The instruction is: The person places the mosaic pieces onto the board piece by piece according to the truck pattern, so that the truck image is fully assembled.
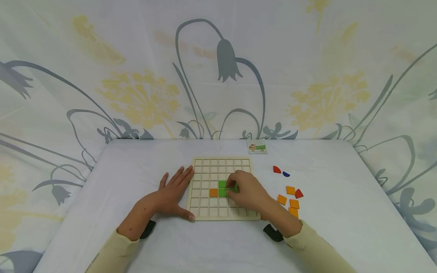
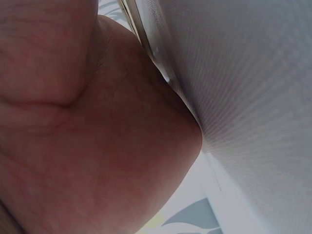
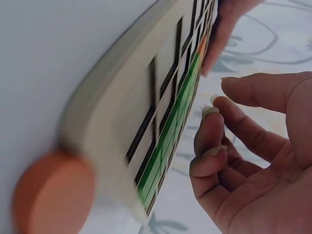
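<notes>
A pale wooden grid board (image 1: 222, 218) lies on the table. Flat along its left side, my left hand (image 1: 170, 197) has its fingers spread, with fingertips and thumb at the board's edge; its palm (image 2: 107, 136) fills much of the left wrist view. My right hand (image 1: 250, 189) is over the board's right half, partly covering the green tiles (image 1: 222, 192). Its fingers are loosely bent and the thumb stands apart, with nothing between them in the right wrist view. An orange tile (image 1: 213, 193) sits in the cell left of the green ones.
Right of the board lie several orange squares (image 1: 290, 190), two red pieces (image 1: 276, 169) and a blue half-disc (image 1: 286, 174). A rounded orange piece (image 3: 53, 195) lies by the board's near corner. Behind the board is a small picture card (image 1: 257, 146).
</notes>
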`<action>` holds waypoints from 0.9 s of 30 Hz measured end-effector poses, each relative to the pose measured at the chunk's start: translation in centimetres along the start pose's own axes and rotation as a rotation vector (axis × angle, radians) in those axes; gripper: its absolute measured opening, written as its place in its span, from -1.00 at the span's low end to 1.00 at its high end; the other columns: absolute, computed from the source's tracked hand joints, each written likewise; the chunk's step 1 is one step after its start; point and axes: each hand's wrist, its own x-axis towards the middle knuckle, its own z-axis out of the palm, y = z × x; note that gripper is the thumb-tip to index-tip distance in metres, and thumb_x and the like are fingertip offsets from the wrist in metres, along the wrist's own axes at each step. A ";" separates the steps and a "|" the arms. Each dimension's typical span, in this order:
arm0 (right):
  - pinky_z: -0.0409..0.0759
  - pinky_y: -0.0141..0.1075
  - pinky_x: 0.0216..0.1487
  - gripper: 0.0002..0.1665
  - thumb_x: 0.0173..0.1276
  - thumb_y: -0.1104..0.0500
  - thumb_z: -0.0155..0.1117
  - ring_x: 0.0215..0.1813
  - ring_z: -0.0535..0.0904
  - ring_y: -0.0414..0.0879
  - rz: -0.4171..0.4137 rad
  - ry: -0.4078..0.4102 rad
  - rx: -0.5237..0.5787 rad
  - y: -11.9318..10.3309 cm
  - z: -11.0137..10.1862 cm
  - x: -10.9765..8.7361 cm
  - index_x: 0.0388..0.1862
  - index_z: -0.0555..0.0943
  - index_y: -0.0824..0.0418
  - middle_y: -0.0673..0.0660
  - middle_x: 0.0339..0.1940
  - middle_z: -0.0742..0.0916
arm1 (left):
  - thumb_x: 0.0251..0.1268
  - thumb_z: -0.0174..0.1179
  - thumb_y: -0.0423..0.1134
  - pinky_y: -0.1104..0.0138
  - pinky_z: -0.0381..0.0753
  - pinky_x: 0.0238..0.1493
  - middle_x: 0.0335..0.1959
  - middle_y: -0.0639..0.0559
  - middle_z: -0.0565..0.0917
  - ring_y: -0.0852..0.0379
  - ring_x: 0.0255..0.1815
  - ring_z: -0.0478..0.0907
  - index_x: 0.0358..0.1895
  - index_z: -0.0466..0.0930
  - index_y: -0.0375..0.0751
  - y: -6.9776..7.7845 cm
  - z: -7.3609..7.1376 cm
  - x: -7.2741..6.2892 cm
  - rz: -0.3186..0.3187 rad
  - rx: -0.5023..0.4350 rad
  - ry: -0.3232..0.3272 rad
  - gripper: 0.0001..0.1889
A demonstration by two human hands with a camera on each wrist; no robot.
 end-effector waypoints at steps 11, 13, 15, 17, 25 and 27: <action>0.58 -0.33 -0.27 -0.88 0.34 0.29 0.46 -0.34 0.50 -0.18 0.102 0.014 -0.056 3.4 -2.8 -4.3 -0.16 0.75 0.14 -0.07 -0.27 0.67 | -0.11 0.57 0.46 -0.38 -0.41 0.59 0.80 -0.06 -0.27 -0.18 0.78 -0.43 0.77 -0.26 -0.17 0.1 -0.2 -0.1 0.000 -0.003 0.001 0.54; 0.56 -0.35 -0.30 -0.85 0.33 0.29 0.46 -0.36 0.48 -0.19 0.115 0.022 -0.062 4.1 -3.4 -5.1 -0.14 0.74 0.14 -0.06 -0.27 0.67 | -0.11 0.57 0.46 -0.38 -0.41 0.59 0.80 -0.06 -0.27 -0.18 0.78 -0.42 0.77 -0.27 -0.17 0.1 -0.2 -0.1 0.000 -0.002 0.001 0.54; 0.55 -0.35 -0.31 -0.83 0.32 0.30 0.48 -0.36 0.48 -0.19 0.134 0.029 -0.071 4.8 -4.0 -5.9 -0.12 0.74 0.15 -0.06 -0.25 0.68 | -0.11 0.57 0.46 -0.38 -0.41 0.59 0.80 -0.06 -0.27 -0.18 0.78 -0.42 0.77 -0.27 -0.17 0.1 -0.2 -0.1 -0.002 -0.004 0.001 0.55; 0.55 -0.34 -0.31 -0.80 0.30 0.30 0.50 -0.35 0.48 -0.19 0.157 0.040 -0.088 5.5 -4.5 -6.8 -0.11 0.74 0.15 -0.05 -0.23 0.69 | -0.11 0.57 0.46 -0.38 -0.42 0.59 0.80 -0.06 -0.27 -0.18 0.78 -0.43 0.77 -0.27 -0.17 0.2 -0.1 0.0 -0.005 -0.007 -0.005 0.55; 0.57 -0.32 -0.26 -0.72 0.24 0.32 0.57 -0.27 0.54 -0.17 0.165 0.119 -0.170 7.6 -6.3 -9.5 -0.07 0.78 0.18 0.02 -0.13 0.73 | -0.12 0.55 0.49 -0.38 -0.41 0.59 0.80 -0.03 -0.29 -0.16 0.78 -0.43 0.77 -0.29 -0.14 0.0 0.0 0.0 -0.008 0.003 -0.002 0.55; 0.57 -0.33 -0.26 -0.73 0.24 0.33 0.57 -0.26 0.54 -0.17 0.169 0.113 -0.168 7.9 -6.6 -9.7 -0.08 0.78 0.19 0.01 -0.15 0.74 | -0.12 0.55 0.50 -0.38 -0.41 0.59 0.80 -0.03 -0.29 -0.17 0.78 -0.43 0.77 -0.29 -0.14 0.0 0.0 0.0 -0.006 0.002 -0.003 0.55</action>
